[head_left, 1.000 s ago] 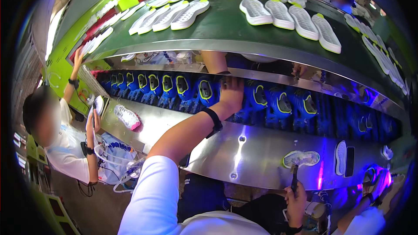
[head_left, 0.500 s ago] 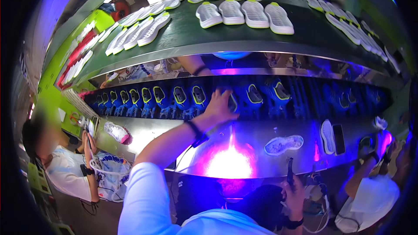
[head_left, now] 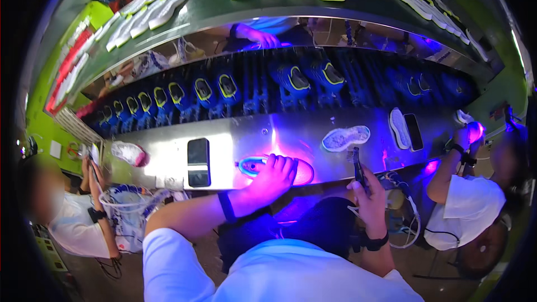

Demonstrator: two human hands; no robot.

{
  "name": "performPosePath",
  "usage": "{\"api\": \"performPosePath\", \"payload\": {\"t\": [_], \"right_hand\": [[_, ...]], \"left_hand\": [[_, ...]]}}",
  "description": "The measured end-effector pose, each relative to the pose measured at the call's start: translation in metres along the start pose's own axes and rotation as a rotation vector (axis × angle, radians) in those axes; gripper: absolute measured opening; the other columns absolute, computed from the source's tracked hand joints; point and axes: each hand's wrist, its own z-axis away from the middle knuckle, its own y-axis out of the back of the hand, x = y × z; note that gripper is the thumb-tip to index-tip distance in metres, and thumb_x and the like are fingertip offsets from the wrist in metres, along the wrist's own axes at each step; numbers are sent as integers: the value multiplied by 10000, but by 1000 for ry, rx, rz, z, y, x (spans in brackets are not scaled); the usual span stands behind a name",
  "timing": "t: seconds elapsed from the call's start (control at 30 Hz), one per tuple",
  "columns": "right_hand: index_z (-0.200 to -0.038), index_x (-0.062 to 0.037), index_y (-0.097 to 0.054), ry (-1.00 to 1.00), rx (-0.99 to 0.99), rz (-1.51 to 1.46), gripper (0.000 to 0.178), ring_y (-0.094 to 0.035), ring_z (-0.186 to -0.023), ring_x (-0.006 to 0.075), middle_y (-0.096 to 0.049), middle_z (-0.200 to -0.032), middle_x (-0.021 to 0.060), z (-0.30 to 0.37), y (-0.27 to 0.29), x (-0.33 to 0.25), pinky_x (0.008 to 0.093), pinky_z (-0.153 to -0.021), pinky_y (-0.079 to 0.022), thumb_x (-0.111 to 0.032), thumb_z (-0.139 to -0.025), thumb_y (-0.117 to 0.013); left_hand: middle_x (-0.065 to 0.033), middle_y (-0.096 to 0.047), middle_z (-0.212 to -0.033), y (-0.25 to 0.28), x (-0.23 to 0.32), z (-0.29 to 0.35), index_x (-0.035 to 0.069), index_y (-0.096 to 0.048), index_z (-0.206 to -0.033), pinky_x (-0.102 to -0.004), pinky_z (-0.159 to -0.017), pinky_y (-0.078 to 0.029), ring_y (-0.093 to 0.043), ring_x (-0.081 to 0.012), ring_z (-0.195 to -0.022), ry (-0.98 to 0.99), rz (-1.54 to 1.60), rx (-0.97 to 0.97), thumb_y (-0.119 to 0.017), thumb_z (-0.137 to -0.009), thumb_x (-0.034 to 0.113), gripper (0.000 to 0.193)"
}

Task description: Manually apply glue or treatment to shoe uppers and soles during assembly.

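Under the bright pink-violet light at the bench's front edge lies a shoe upper (head_left: 304,173), its collar opening facing left. My left hand (head_left: 272,178) is wrapped over its middle, hiding part of it. To the right, my right hand (head_left: 370,194) grips a dark-handled brush (head_left: 358,171) with the bristles pointing up, held just off the bench edge. Beyond the brush a white shoe sole (head_left: 346,138) rests on the metal bench (head_left: 235,134).
Several blue shoe uppers (head_left: 227,86) stand in a dark rack behind the bench. Past it, a green conveyor (head_left: 207,8) carries white soles. Phones (head_left: 198,162) (head_left: 413,132), another sole (head_left: 398,128) and a white-red sole (head_left: 128,152) lie on the bench. Co-workers sit on both sides.
My left hand has brought a shoe upper from the rack down to the bench edge, under the light. The brush has risen slightly in my right hand. The whole view has shifted.
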Motion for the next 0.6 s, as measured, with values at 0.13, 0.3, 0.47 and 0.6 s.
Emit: {"api": "performPosePath", "payload": {"t": [0.13,0.3,0.47,0.6], "right_hand": [[-1455,-35,-558,-4,25,-59,469,-667,-844,91,-694,-928,23,22,-16,6,219,-678,-499,-84,-997,-645],[-1414,-30,-602,-74,-11,46,432,-674,-849,101,-708,-942,39,25,-32,20,238,-717,-519,-85,-989,-653],[-1348,-6,-643,80,-199,236,393,-716,-940,195,-751,-1075,129,7,-72,30,328,-889,-538,-85,-964,-677],[-1341,-15,-649,145,-295,315,390,-715,-1045,234,-748,-1139,168,-7,-110,41,341,-938,-525,-85,-960,-691]], "left_hand": [[-109,-624,-1051,5,-28,33,-6,-605,-1323,-419,-894,-480,-629,-261,-941,-21,350,204,-729,-739,231,642],[-154,-625,-1109,18,-18,59,-1,-608,-1310,-440,-873,-534,-638,-342,-1020,399,631,475,-872,-677,251,731],[-223,-597,-1256,16,26,108,-32,-565,-1328,-546,-1053,-461,-585,-414,-1220,433,771,414,-859,-748,375,767],[-240,-553,-1394,-4,45,134,-57,-530,-1382,-604,-1173,-327,-515,-421,-1352,419,820,355,-793,-828,351,737]]}}
